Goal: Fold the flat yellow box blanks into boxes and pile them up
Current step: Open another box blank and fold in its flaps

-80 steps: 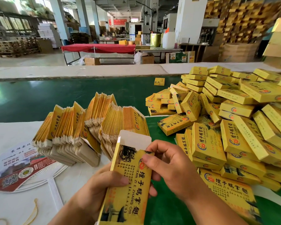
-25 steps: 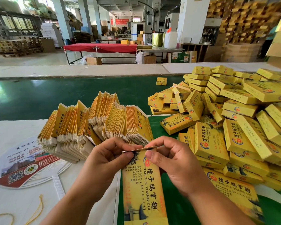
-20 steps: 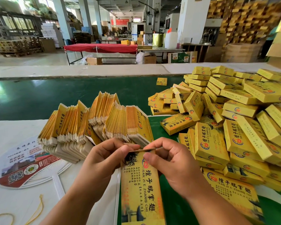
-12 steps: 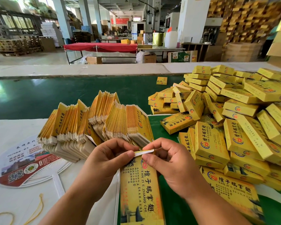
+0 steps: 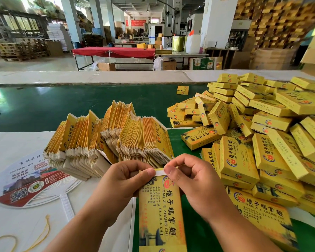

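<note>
I hold one yellow box [image 5: 161, 213] lengthwise in front of me, its far end between both hands. My left hand [image 5: 120, 182] grips its left top corner, thumb on the white end flap [image 5: 160, 172]. My right hand [image 5: 193, 182] pinches the same flap from the right with thumb and forefinger. The flap is bent down nearly flat over the box's end. Behind my hands leans a fanned stack of flat yellow blanks [image 5: 109, 135]. A large heap of folded yellow boxes [image 5: 258, 135] fills the right side.
A printed round hand fan [image 5: 31, 180] lies on the white sheet [image 5: 16, 142] at left, with a yellow cord [image 5: 42, 231] near the edge. A green belt [image 5: 62, 104] runs across behind the blanks, with one lone box [image 5: 182, 90] on it.
The box's white end flap stood upright earlier; both hands have since bent it over and pressed it down toward the box's end. The box has shifted slightly right and lower.
</note>
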Motion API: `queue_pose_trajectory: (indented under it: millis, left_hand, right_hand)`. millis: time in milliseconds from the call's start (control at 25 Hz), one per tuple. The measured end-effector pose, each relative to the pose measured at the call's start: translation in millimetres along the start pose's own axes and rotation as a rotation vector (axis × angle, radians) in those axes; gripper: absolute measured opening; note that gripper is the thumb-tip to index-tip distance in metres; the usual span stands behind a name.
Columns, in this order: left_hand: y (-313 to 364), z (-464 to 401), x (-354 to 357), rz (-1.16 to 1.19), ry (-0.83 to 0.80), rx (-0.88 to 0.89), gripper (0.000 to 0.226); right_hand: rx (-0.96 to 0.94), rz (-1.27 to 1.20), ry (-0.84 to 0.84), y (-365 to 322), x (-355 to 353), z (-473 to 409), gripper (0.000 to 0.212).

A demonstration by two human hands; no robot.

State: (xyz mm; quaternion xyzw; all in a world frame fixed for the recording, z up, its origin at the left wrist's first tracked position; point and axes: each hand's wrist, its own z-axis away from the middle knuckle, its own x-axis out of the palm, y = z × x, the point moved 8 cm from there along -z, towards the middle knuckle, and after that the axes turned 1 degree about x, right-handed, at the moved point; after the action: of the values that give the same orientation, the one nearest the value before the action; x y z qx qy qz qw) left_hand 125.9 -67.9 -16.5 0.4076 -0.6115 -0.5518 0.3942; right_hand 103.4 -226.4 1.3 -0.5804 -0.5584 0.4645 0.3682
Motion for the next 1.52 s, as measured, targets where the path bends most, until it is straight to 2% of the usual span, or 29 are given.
queue_pose_trajectory:
  millis: [160,320,480,640,760,920,1040,1120,1280,1400,1520]
  left_hand:
    - [-3,0,1,0.002,-0.017,-0.009,0.025]
    - [-2,0,1,0.008,-0.013,0.001,0.033]
    - [-2,1,1,-0.018,-0.006,0.005,0.025]
    - [-1,2,2,-0.048,-0.008,-0.026,0.038]
    - [6,3,1,-0.009,0.038,-0.009,0.022]
    - [11,5,-8,0.142,0.172,-0.034,0.018]
    - [12,9,-13,0.203,0.237,-0.079,0.018]
    - [12,9,-17,0.143,0.242,-0.074,0.021]
    - [18,4,-23,-0.011,0.223,-0.014,0.036]
    - [12,6,-24,-0.022,0.277,0.015,0.024]
    - [17,6,-20,-0.056,0.315,0.125,0.035]
  right_hand:
    - [-0.009,0.026,0.028,-1,-2,0,0.015]
    - [-0.012,0.008,0.038,0,-2,0,0.02]
    - [-0.005,0.013,0.044,-1,-4,0,0.016]
    - [0.022,-0.014,0.076,1,-9,-1,0.02]
    - [0.006,0.002,0.076,-6,-7,0,0.025]
    - [-0.092,0.098,0.052,-17,-3,3,0.019]
    - [-0.2,0.269,-0.009,-29,2,7,0.046]
    - [-0.279,0.399,-0.039,-35,8,9,0.05]
    - [-0.289,0.414,0.008,-36,5,7,0.035]
    - [-0.28,0.422,0.0,-37,4,6,0.031]
    - [-0.228,0.364,-0.002,-31,3,6,0.028]
